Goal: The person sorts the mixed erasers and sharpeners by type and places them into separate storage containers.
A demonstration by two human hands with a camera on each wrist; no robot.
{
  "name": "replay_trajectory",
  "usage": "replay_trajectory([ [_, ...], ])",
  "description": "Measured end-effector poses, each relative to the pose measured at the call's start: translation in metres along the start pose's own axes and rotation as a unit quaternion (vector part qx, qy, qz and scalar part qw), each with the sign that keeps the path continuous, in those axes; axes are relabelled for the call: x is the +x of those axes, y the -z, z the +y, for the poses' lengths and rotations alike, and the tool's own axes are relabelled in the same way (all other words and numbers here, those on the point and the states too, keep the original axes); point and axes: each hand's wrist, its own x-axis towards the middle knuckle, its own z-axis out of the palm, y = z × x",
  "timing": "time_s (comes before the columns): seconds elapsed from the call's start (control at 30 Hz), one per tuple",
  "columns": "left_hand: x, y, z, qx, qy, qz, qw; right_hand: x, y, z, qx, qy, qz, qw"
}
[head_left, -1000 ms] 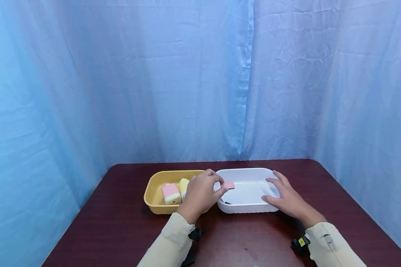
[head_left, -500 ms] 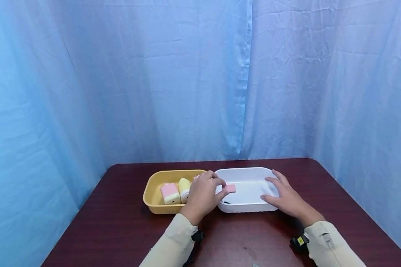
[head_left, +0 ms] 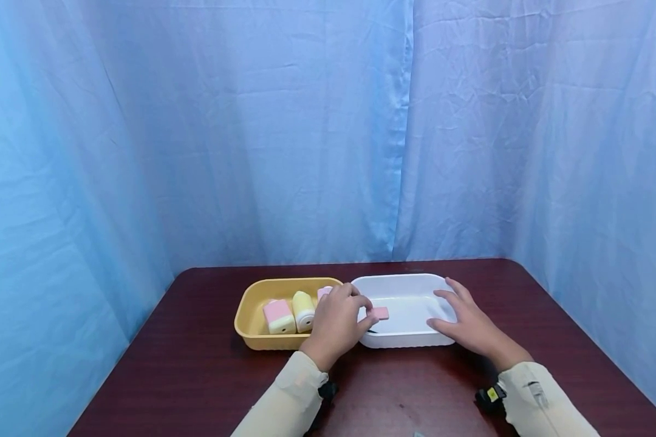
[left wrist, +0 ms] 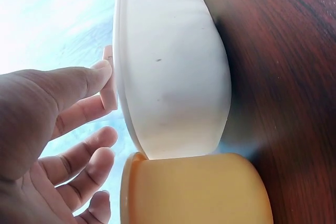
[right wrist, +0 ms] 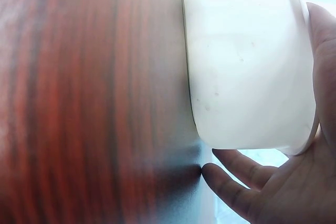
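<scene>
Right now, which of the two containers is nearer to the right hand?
The white container: the right hand spreads at its outer end. The yellow container, with pink and yellow blocks inside, stands beside its opposite end.

Sleeved forearms (head_left: 281, 397) converge toward the far edge of the table (head_left: 393, 400). Left hand (head_left: 336, 320): palm turned inward, thumb and index finger in a pinch, the other three fingers bent. Right hand (head_left: 472, 323), closer to the table's right edge: thumb and fingers spread, well apart from the left.
</scene>
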Motion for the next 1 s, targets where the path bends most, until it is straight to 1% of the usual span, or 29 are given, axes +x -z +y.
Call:
replay_trajectory([
  [0.27, -0.0005, -0.0009, 0.0009, -0.003, 0.007, -0.001, 1.0, -0.0002, -0.0006, -0.0006, -0.002, 0.0, -0.001, 1.0],
  [0.5, -0.0007, -0.0015, 0.0013, -0.004, 0.006, 0.0, 1.0, -0.0012, -0.0007, -0.0011, -0.002, -0.005, -0.003, 1.0],
  [0.77, -0.0023, -0.0031, 0.0007, 0.002, 0.002, 0.003, 1.0, -0.0015, -0.0001, -0.003, -0.002, -0.002, -0.003, 1.0],
  [1.0, -0.001, -0.0036, 0.0001, 0.001, -0.003, 0.007, 1.0, -0.0009, 0.0001, -0.0026, -0.001, -0.002, -0.001, 1.0],
])
